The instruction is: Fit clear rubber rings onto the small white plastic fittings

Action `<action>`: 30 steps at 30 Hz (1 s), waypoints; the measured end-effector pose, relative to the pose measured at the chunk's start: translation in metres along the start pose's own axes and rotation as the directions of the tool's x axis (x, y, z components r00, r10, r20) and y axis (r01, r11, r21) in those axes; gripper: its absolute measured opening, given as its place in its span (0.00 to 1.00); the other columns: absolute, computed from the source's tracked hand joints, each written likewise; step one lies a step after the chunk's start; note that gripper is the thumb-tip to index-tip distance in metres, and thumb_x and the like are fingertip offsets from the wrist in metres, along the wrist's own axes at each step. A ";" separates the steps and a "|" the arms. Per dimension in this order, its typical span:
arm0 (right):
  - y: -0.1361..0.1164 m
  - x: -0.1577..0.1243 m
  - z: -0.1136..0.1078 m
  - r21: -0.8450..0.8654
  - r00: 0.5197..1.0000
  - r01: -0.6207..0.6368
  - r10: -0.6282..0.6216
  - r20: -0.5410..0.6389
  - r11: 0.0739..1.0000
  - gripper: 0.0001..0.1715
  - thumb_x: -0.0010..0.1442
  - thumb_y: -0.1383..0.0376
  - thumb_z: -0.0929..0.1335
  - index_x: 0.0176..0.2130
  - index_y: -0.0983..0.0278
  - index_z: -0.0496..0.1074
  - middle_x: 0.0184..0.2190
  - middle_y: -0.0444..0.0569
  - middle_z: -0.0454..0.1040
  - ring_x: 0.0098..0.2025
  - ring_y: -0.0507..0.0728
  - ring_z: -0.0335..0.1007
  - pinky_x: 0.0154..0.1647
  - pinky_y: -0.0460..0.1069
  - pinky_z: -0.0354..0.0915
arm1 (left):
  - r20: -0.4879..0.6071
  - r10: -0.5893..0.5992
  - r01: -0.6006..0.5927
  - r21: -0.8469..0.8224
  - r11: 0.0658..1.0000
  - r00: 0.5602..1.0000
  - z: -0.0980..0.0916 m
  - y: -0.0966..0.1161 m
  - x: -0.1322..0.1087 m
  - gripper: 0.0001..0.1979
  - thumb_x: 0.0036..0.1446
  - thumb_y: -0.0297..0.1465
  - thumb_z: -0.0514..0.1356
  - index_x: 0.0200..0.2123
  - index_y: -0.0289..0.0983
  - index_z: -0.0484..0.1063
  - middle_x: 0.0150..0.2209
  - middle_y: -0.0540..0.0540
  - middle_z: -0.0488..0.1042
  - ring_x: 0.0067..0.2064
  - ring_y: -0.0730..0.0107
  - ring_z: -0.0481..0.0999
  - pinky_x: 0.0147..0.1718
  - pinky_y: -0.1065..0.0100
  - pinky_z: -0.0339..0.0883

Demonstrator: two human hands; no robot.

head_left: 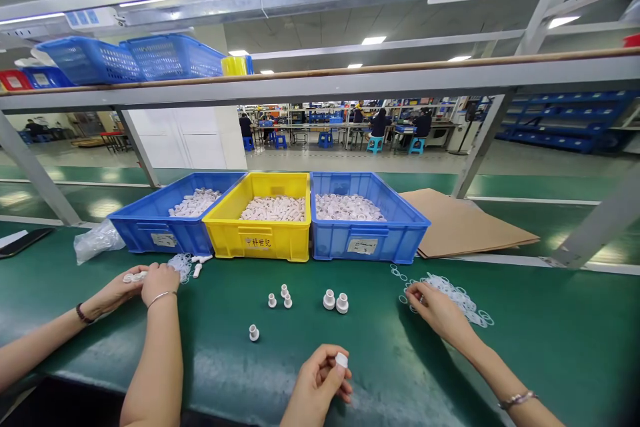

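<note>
Near the front edge, my left hand (320, 383) is closed around a small white plastic part (341, 360), its top showing between thumb and fingers. Farther right, my right hand (437, 310) has its fingertips pinched down at the left side of a pile of thin translucent rings (463, 300); whether a ring is between them is too small to tell. Two larger white fittings (342, 303) stand upright on the green table (220, 353) between my hands and the bins. Several smaller white fittings (273, 301) stand left of them, one closer to the front.
A blue bin (163, 237), a yellow bin (257, 243) and another blue bin (367, 243) hold white parts. Brown cardboard (465, 220) lies at right. A co-worker's hands (155, 283) handle white parts at left, near a plastic bag (97, 242). A shelf (320, 83) spans above.
</note>
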State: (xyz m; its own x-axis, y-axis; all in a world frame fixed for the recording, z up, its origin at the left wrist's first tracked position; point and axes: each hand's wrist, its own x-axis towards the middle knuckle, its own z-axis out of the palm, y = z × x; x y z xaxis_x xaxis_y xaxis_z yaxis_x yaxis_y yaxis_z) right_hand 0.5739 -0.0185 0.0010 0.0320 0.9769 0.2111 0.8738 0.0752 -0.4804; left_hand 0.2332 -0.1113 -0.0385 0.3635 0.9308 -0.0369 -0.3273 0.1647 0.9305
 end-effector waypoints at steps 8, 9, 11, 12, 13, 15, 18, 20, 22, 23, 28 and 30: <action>-0.012 -0.001 -0.013 0.295 0.990 -0.118 0.090 0.105 0.948 0.26 0.64 0.42 0.61 0.38 0.60 0.70 0.29 0.47 0.72 0.28 0.59 0.67 0.30 0.52 0.62 | -0.007 -0.002 0.002 -0.002 1.000 1.000 0.001 0.004 -0.002 0.35 0.54 0.56 0.68 0.49 0.32 0.71 0.36 0.41 0.74 0.34 0.68 0.74 0.34 0.68 0.72; -0.017 -0.003 -0.015 0.342 0.986 -0.139 0.099 0.133 0.929 0.28 0.64 0.40 0.61 0.38 0.60 0.69 0.27 0.45 0.70 0.28 0.58 0.66 0.29 0.51 0.62 | -0.006 -0.001 0.001 0.002 1.000 1.000 0.001 0.003 -0.002 0.34 0.54 0.56 0.68 0.49 0.32 0.71 0.36 0.41 0.74 0.34 0.68 0.74 0.34 0.67 0.72; -0.029 -0.007 -0.017 0.437 0.976 -0.174 0.095 0.197 0.883 0.31 0.63 0.37 0.62 0.37 0.61 0.68 0.24 0.42 0.65 0.27 0.56 0.64 0.28 0.50 0.63 | -0.004 -0.006 0.006 0.004 1.000 1.000 0.002 0.002 -0.003 0.34 0.54 0.56 0.68 0.48 0.31 0.72 0.36 0.40 0.74 0.34 0.68 0.74 0.34 0.68 0.72; -0.036 -0.010 -0.018 0.482 0.969 -0.189 0.084 0.231 0.856 0.31 0.63 0.36 0.63 0.36 0.61 0.67 0.23 0.41 0.63 0.27 0.55 0.62 0.29 0.49 0.62 | -0.003 -0.009 0.009 0.002 1.000 1.000 0.003 0.001 -0.002 0.33 0.54 0.56 0.68 0.47 0.31 0.72 0.37 0.40 0.74 0.34 0.68 0.74 0.35 0.68 0.72; -0.043 -0.013 -0.018 0.522 0.961 -0.204 0.068 0.268 0.828 0.31 0.63 0.36 0.63 0.36 0.61 0.67 0.23 0.40 0.62 0.26 0.54 0.61 0.29 0.49 0.62 | -0.001 -0.011 0.011 0.002 1.000 1.000 0.004 0.002 -0.002 0.33 0.54 0.55 0.68 0.47 0.31 0.73 0.37 0.40 0.74 0.34 0.68 0.74 0.35 0.68 0.72; -0.059 -0.021 -0.016 0.589 0.939 -0.237 0.026 0.344 0.773 0.30 0.64 0.37 0.65 0.35 0.61 0.66 0.24 0.39 0.60 0.26 0.52 0.58 0.29 0.47 0.60 | 0.003 0.014 -0.014 0.017 1.000 1.000 0.009 0.005 -0.001 0.31 0.55 0.54 0.68 0.46 0.32 0.75 0.41 0.38 0.73 0.36 0.66 0.74 0.36 0.67 0.72; -0.085 -0.036 -0.010 0.647 0.893 -0.286 -0.049 0.447 0.707 0.30 0.62 0.38 0.68 0.34 0.62 0.66 0.24 0.39 0.59 0.26 0.50 0.56 0.26 0.46 0.58 | 0.045 0.090 -0.095 0.115 0.989 0.995 0.020 0.018 0.000 0.24 0.58 0.50 0.67 0.45 0.35 0.78 0.56 0.35 0.69 0.44 0.63 0.74 0.42 0.66 0.73; -0.101 -0.045 -0.006 0.667 0.862 -0.305 -0.101 0.497 0.680 0.30 0.61 0.39 0.69 0.34 0.62 0.67 0.24 0.39 0.59 0.26 0.50 0.56 0.25 0.45 0.57 | 0.081 0.101 -0.115 0.194 0.974 0.992 0.027 0.029 0.001 0.18 0.62 0.46 0.66 0.45 0.38 0.79 0.65 0.38 0.62 0.49 0.62 0.75 0.46 0.67 0.71; -0.114 -0.053 -0.004 0.677 0.829 -0.318 -0.152 0.538 0.664 0.29 0.61 0.40 0.70 0.34 0.63 0.68 0.25 0.39 0.60 0.26 0.50 0.56 0.25 0.44 0.57 | 0.103 0.094 -0.118 0.261 0.958 0.990 0.034 0.040 0.002 0.14 0.63 0.42 0.65 0.46 0.40 0.79 0.67 0.42 0.59 0.52 0.60 0.75 0.50 0.68 0.70; -0.119 -0.056 -0.004 0.680 0.814 -0.324 -0.172 0.554 0.657 0.29 0.61 0.41 0.70 0.35 0.63 0.68 0.26 0.40 0.61 0.26 0.49 0.56 0.25 0.44 0.57 | 0.110 0.097 -0.126 0.286 0.950 0.989 0.036 0.044 0.002 0.12 0.64 0.41 0.64 0.46 0.41 0.80 0.67 0.42 0.60 0.54 0.59 0.74 0.52 0.67 0.69; -0.126 -0.061 -0.006 0.668 0.790 -0.322 -0.198 0.580 0.671 0.28 0.61 0.41 0.71 0.35 0.64 0.68 0.28 0.40 0.61 0.28 0.50 0.58 0.26 0.43 0.58 | 0.113 0.201 -0.229 0.366 0.902 0.973 0.040 0.048 0.002 0.10 0.67 0.37 0.61 0.44 0.40 0.80 0.52 0.42 0.74 0.53 0.60 0.74 0.51 0.67 0.68; -0.124 -0.061 -0.006 0.650 0.792 -0.310 -0.189 0.580 0.694 0.28 0.62 0.42 0.71 0.35 0.64 0.68 0.27 0.40 0.60 0.28 0.50 0.58 0.26 0.44 0.58 | 0.092 0.225 -0.243 0.381 0.892 0.970 0.038 0.043 0.003 0.11 0.67 0.38 0.61 0.44 0.39 0.80 0.49 0.42 0.75 0.50 0.62 0.75 0.50 0.68 0.68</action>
State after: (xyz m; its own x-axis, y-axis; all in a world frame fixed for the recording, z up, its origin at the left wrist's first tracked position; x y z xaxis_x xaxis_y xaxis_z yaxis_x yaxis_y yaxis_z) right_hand 0.4668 -0.0882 0.0525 -0.4213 0.8757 -0.2357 0.2816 -0.1207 -0.9519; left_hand 0.2532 -0.1139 0.0154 0.3589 0.9102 0.2068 -0.0475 -0.2035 0.9779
